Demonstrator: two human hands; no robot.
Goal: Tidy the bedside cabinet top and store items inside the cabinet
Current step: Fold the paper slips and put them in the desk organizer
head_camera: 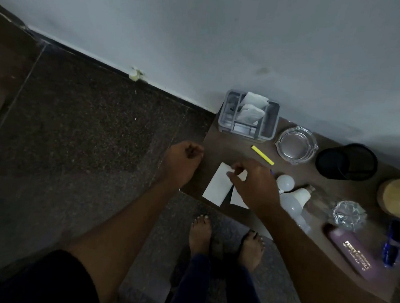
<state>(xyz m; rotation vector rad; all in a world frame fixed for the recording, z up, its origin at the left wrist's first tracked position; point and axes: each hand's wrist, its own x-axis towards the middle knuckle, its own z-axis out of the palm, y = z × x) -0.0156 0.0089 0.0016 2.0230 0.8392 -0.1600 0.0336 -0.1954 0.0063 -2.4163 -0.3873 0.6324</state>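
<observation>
While the person stands at the near edge of the cabinet top, both bare arms stretch forward. The left hand hangs over the cabinet's left edge, at nine o'clock from the other, its fingers curled into a fist with nothing showing in it. The right hand is palm-down over a white paper lying flat near the front corner, its fingers bent onto the sheet's far edge; in this dim view I cannot tell whether they pinch it or only touch it. From that hand, a yellow marker lies at twelve o'clock, a grey caddy at eleven, a glass ashtray at one, two white bulbs at three and a purple bottle at four.
</observation>
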